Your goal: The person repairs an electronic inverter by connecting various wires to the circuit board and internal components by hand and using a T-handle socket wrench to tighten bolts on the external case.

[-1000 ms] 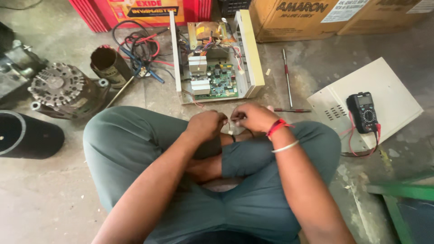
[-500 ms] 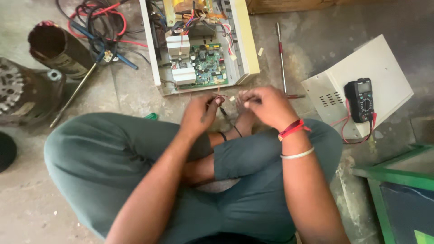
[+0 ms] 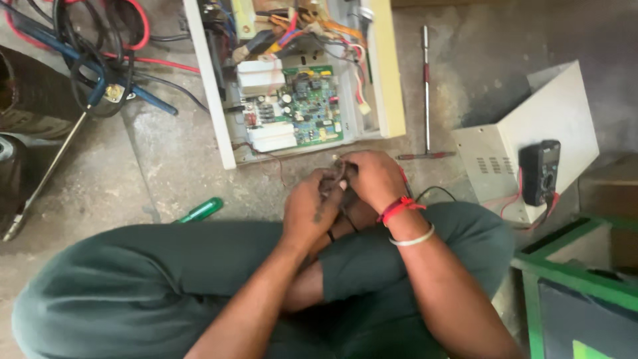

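On stained concrete floor (image 3: 166, 159): opened cream casing (image 3: 212, 86), cables (image 3: 100, 60), multimeter (image 3: 539, 171).

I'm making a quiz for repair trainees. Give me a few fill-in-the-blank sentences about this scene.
1. The black multimeter lies on a ____ metal cover.
2. The screwdriver handle on the floor is ____.
3. The circuit board in the open case is ____.
4. The bands are on the ____ wrist, behind the right hand.

Missing words: white; green; green; right

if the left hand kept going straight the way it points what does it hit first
Probably the open case with the green circuit board; the left hand points up-frame toward its near edge, though depth is unclear.
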